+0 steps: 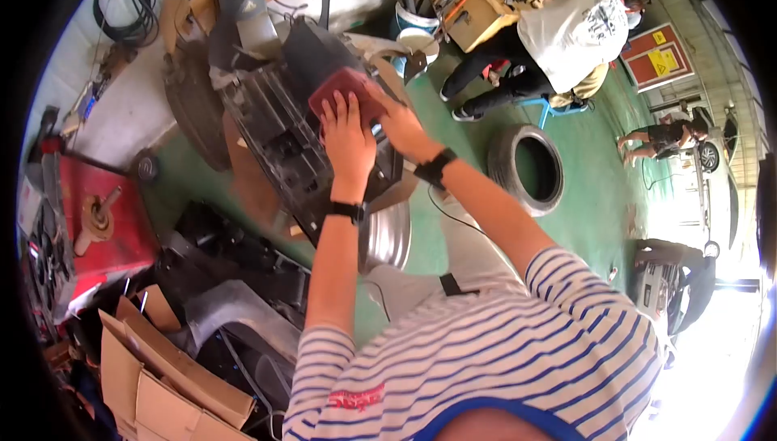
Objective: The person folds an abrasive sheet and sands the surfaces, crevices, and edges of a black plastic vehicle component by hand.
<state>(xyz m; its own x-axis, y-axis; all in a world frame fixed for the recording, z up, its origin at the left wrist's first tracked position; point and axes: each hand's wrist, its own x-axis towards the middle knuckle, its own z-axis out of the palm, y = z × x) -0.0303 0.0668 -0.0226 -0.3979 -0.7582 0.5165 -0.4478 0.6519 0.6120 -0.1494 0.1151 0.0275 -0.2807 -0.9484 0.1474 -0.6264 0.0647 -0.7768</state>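
Observation:
A dark red piece [336,82] lies on a black plastic part [312,51], above a large dusty black panel [271,129]. My left hand [348,137] rests flat on the red piece with its fingers spread. Beside it, my right hand [405,127] holds the red piece's right edge; some of its fingertips are hard to make out. Black bands circle both wrists. What lies under the red piece is hidden by it and my hands.
Right of my hands, a tire [526,170] lies on the green floor. A silver rim [387,235] is below them. Cardboard [166,392], dark parts and a red surface [113,231] are at left. One person [575,32] bends near a wooden cabinet; another [664,140] is farther right.

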